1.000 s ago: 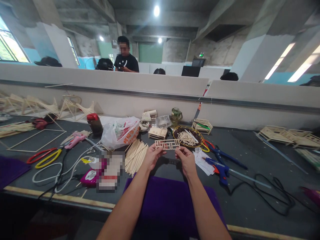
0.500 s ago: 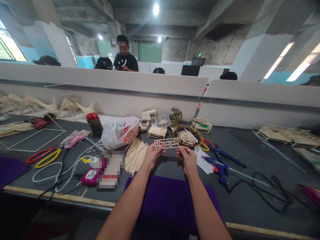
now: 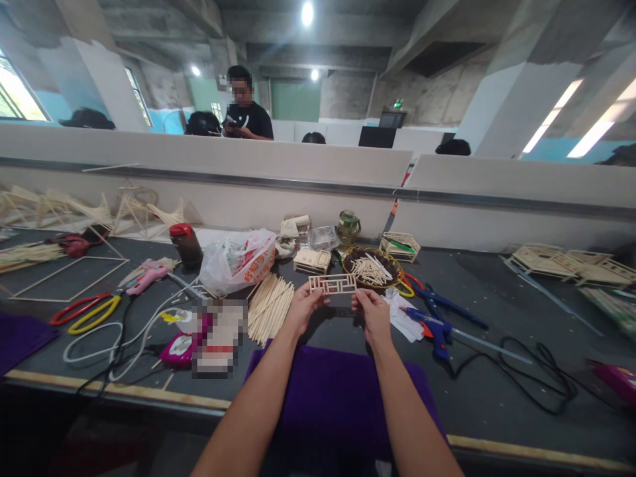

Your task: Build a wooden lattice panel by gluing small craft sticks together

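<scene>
A small lattice frame of thin wooden sticks (image 3: 332,284) is held up over the dark table, its flat side turned towards me. My left hand (image 3: 304,308) pinches its left end, and my right hand (image 3: 371,310) pinches the right end. Just behind it stands a round basket (image 3: 399,278) with short cut sticks (image 3: 368,269) in it. Left of my left hand lies a pile of long wooden sticks (image 3: 271,308). Beyond the frame is a small boxy stick model (image 3: 312,260). A purple cloth (image 3: 342,391) lies beneath my forearms.
To the right are a blue glue gun (image 3: 438,334) with a black cord and blue-handled pliers (image 3: 457,310). On the left lie a pink glue gun (image 3: 144,281), red-and-yellow-handled scissors (image 3: 94,317), a plastic bag (image 3: 233,265) and a red-lidded bottle (image 3: 185,245). A person (image 3: 247,112) stands beyond the partition.
Both hands keep their hold on the stick frame, which has barely moved. The view has shifted very slightly. The standing person beyond the partition has turned a little.
</scene>
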`<state>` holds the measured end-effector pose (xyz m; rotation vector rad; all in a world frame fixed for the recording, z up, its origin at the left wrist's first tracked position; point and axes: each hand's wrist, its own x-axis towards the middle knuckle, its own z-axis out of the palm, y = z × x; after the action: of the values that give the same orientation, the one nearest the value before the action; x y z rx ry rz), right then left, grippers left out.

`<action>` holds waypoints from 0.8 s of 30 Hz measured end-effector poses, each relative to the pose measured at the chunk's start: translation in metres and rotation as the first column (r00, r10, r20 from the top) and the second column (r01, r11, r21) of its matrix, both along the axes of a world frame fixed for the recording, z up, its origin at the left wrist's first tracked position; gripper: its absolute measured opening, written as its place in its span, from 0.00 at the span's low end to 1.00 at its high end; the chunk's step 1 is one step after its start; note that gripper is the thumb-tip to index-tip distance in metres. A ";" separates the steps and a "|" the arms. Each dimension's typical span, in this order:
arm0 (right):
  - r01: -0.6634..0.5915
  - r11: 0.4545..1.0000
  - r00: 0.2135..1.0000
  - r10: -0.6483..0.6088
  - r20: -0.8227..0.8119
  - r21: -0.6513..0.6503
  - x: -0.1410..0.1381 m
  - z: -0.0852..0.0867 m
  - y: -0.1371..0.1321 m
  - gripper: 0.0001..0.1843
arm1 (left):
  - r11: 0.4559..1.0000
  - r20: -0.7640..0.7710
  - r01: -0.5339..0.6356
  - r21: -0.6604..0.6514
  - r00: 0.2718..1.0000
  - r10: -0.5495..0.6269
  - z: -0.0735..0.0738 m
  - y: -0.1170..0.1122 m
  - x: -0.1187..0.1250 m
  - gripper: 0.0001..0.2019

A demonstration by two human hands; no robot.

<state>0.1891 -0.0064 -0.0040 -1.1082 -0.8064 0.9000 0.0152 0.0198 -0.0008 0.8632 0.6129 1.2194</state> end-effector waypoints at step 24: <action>0.147 0.986 0.794 -0.168 0.585 0.084 -0.019 -0.003 -0.007 0.16 | 0.999 -0.133 0.029 0.020 0.991 -0.026 -0.008 0.002 0.002 0.23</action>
<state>0.1701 -0.0133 -0.0075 -1.4295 -1.2119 0.3834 0.0177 0.0217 -0.0084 0.9735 0.6934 1.1522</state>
